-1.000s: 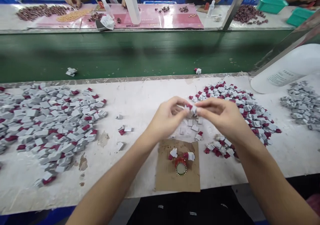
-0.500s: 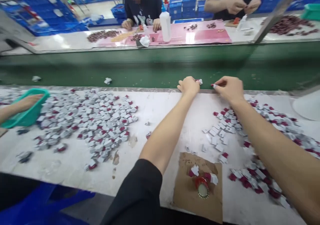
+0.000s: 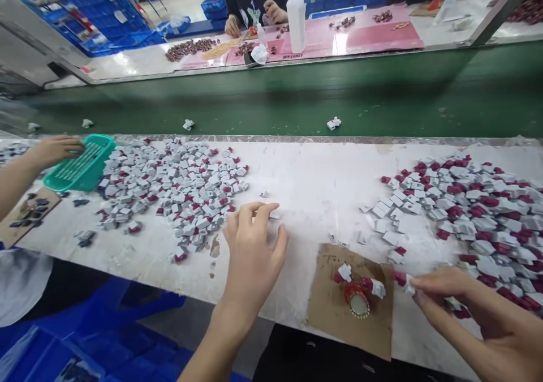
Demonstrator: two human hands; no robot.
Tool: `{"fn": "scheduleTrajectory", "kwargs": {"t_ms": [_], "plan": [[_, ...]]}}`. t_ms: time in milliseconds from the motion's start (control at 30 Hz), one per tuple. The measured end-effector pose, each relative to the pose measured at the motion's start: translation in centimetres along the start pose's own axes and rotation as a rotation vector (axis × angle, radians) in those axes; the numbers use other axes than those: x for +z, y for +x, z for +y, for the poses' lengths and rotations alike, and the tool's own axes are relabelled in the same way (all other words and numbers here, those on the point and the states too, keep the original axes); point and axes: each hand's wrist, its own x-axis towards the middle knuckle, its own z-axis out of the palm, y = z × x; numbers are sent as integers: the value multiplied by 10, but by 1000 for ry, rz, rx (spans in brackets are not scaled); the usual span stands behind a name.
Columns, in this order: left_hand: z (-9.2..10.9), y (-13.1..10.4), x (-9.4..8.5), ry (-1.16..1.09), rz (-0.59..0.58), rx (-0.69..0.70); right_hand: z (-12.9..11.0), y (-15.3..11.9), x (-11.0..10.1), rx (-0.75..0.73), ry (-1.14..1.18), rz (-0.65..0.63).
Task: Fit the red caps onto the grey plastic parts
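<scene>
Far left, co-worker's hand (image 3: 57,151) over green basket (image 3: 91,183), near bench's back edge. Next, left pile (image 3: 182,184) of grey-and-maroon pieces, spilling toward front edge. Left hand (image 3: 253,243), fingers spread wide, right of that pile; small grey piece (image 3: 275,215) by index fingertip, contact can't tell. Wide bench (image 3: 314,178) surface between piles, roomy up to back edge. Cardboard (image 3: 324,300) at front edge, bottle cap (image 3: 359,305) and two pieces on it. Right hand (image 3: 470,314) pinches maroon-and-white piece (image 3: 400,279) by cardboard's right edge; right pile (image 3: 475,206) close behind, tight room.
</scene>
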Motion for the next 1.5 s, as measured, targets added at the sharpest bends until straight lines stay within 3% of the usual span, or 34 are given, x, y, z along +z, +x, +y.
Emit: {"fn": "scheduleTrajectory", "kwargs": {"t_ms": [133, 300, 433, 633, 833, 1100, 1333, 1433, 1500], "plan": [[-18, -17, 0, 101, -18, -87, -2, -26, 10, -7, -46, -58], [-35, -32, 11, -167, -48, -179, -23, -33, 19, -80, -3, -66], [-18, -35, 16, -285, -29, -127, -37, -32, 24, -91, 30, -129], [13, -41, 29, -430, -193, -3, -43, -31, 37, -108, 25, -202], [17, -43, 34, -435, -249, 26, -49, -30, 40, -129, -22, -193], [19, -42, 42, -381, -210, 70, -51, -27, 41, -182, -79, -216], [24, -41, 36, -467, -229, 18, -51, -27, 37, -200, -92, -204], [31, -36, 31, -609, -288, -57, -52, -24, 33, -173, -27, -198], [38, -31, 30, -785, -371, -114, -51, -20, 31, -77, 97, -178]]}}
